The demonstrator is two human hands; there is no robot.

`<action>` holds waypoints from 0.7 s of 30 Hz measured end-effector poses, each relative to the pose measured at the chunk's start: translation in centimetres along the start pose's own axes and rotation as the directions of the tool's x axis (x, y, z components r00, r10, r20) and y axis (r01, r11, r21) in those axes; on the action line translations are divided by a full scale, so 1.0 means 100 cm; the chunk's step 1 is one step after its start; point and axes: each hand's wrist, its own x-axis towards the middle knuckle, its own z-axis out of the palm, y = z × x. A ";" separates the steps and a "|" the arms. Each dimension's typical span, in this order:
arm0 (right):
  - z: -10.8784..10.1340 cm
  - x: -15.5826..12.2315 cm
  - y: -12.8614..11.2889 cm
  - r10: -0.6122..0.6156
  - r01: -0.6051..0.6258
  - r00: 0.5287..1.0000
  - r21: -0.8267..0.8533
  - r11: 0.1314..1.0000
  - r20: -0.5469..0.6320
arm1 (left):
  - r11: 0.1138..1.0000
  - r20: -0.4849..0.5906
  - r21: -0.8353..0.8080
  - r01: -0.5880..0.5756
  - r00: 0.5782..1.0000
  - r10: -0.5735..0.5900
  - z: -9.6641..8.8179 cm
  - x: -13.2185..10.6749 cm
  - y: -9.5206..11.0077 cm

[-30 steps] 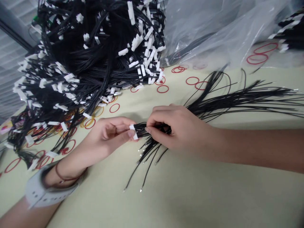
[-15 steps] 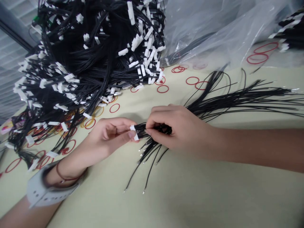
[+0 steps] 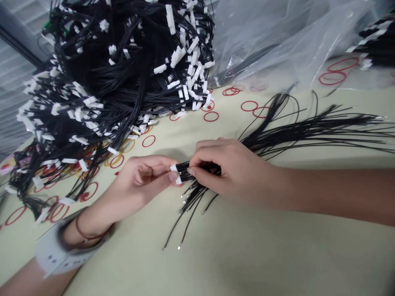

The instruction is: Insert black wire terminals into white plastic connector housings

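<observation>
My left hand [image 3: 142, 181] pinches a small white connector [image 3: 176, 174] between thumb and fingers at the middle of the pale table. My right hand [image 3: 231, 170] is closed round a bundle of thin black wires [image 3: 308, 129], its fingertips pressed on the wires right at the connector. The wires fan out to the right behind that hand, and several loose ends with metal tips [image 3: 185, 222] hang down below both hands. A grey strap [image 3: 58, 253] and a red cord circle my left wrist.
A big heap of black wire harnesses with white connectors [image 3: 123, 78] fills the upper left. Clear plastic bags [image 3: 277, 37] lie at the back. Red rubber bands [image 3: 212, 116] are scattered on the table [image 3: 247, 255]. More harnesses [image 3: 376, 45] sit at the far right.
Both hands have held their grip and shifted only slightly downward in view. The loose wire ends below have swung a little.
</observation>
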 end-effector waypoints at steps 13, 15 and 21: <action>0.000 -0.003 -0.003 -0.022 0.023 1.000 -0.055 0.998 0.016 | 0.954 -0.152 0.278 -0.112 0.976 0.159 0.013 -0.012 -0.008; 0.000 -0.004 -0.003 -0.028 0.029 0.999 -0.058 0.998 0.018 | 0.948 -0.148 0.302 -0.097 0.978 0.147 0.014 -0.015 -0.006; 0.001 -0.004 -0.003 -0.045 0.044 0.999 -0.052 0.998 -0.023 | 0.964 -0.149 0.249 -0.095 0.980 0.135 0.014 -0.013 -0.005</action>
